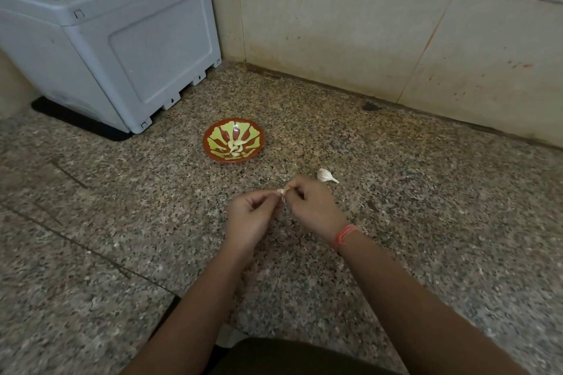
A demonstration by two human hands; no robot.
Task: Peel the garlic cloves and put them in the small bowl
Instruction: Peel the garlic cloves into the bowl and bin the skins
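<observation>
Pinching a small pale garlic clove between left hand and right hand, fingers curled onto it, a person is apparently peeling it near the small red-and-green patterned bowl of peeled white cloves, keeping each drop short.

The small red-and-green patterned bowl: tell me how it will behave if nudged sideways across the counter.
The small red-and-green patterned bowl is shallow and wide, so it probably slides rather than tips. The speckled granite counter looks smooth, so the bowl may skate easily. Holding only a few peeled garlic cloves, it is probably light.
</observation>
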